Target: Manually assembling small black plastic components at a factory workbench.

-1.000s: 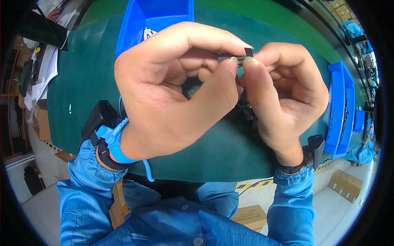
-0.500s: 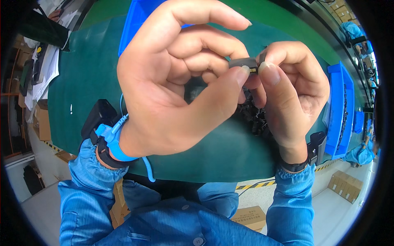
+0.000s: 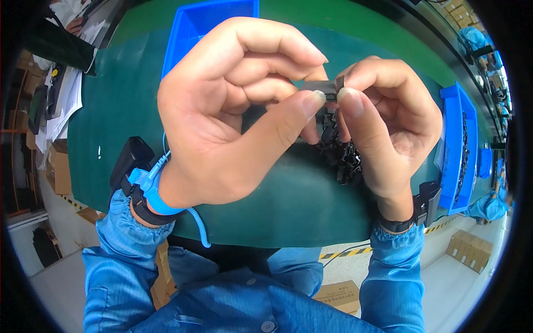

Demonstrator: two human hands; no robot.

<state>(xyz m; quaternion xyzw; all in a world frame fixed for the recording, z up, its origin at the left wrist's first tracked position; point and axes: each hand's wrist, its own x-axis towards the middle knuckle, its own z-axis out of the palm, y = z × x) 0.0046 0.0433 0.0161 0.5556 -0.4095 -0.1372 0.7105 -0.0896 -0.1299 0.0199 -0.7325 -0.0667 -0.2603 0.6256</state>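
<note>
My left hand pinches a small dark grey rectangular plastic piece between thumb and fingers. A narrow slotted or contact-like detail shows along its lower edge, too small to make out. At the right end of that piece, my right hand pinches a small dark end cap between thumb and index finger. The two parts meet or nearly meet; whether they are joined I cannot tell. Below the fingers, a heap of small black parts lies on the green mat, partly covered by my right hand.
A blue bin stands behind my left hand. Another blue bin with dark small parts sits at the table's right side. A blue coiled cord hangs from my left wrist strap. Papers lie at far left; people in blue work beyond the right.
Both hands have shifted slightly left with the two parts. My left index finger has come lower, and the bright contacts on the grey piece now look darker.
</note>
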